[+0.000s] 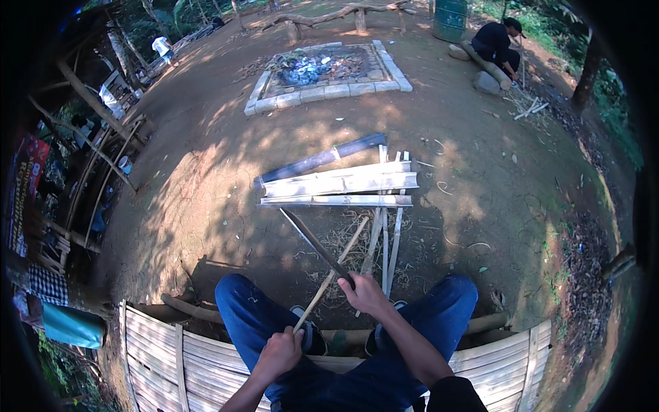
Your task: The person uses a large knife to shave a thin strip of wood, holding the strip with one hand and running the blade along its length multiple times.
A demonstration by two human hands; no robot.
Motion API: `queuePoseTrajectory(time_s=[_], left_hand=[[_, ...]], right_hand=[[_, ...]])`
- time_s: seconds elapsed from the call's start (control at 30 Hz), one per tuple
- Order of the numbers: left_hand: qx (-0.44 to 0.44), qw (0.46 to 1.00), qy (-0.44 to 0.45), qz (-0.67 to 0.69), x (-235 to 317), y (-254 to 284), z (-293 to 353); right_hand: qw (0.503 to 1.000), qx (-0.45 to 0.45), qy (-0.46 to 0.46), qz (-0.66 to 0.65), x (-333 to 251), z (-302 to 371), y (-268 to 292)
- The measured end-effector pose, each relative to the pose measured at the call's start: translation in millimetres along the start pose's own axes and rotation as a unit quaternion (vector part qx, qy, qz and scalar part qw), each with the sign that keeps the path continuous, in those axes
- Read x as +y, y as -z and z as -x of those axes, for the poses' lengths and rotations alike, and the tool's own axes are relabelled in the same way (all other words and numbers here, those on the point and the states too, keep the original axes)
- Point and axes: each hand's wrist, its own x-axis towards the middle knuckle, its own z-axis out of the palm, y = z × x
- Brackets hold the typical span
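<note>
My left hand (280,353) is closed round the lower end of a thin bamboo strip (320,288), which slants up and away to the right between my knees. In my right hand (365,294) is the handle of a machete (314,242). Its long blade points away to the left and crosses over the strip, close to it; whether they touch I cannot tell. Pale curled shavings (343,250) lie on the ground beneath. Beyond the blade tip are split bamboo halves (340,182), pale inner sides up, and a dark bamboo piece (319,161).
Long narrow bamboo slats (386,254) lie on the ground right of the strip. I sit on a slatted bamboo bench (213,364). Farther off are a stone-edged fire pit (329,90), a green barrel (450,20) and a person (498,48) seated on a log. A bamboo frame (89,130) stands left.
</note>
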Motion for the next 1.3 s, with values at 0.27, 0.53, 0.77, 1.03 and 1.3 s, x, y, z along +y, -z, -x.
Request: queuePoseTrajectory(time_s=[0.27, 0.53, 0.77, 1.03, 1.3], left_hand=[[0.071, 0.997, -0.028, -0.012, 22, 5, 5], [0.137, 0.985, -0.109, 0.004, 44, 36, -5], [0.099, 0.971, -0.215, -0.027, 49, 20, -12], [0.106, 0.988, -0.106, -0.050, 54, 24, -27], [0.119, 0.989, -0.084, -0.031, 78, 31, -49]], right_hand=[[0.955, -0.025, 0.254, 0.150, -2, 19, 2], [0.980, 0.040, 0.172, 0.095, 7, 1, 1], [0.957, 0.020, 0.284, 0.062, -3, 25, -6], [0.957, 0.086, 0.242, 0.134, 8, 9, -2], [0.964, 0.117, 0.206, 0.122, 29, -15, 0]])
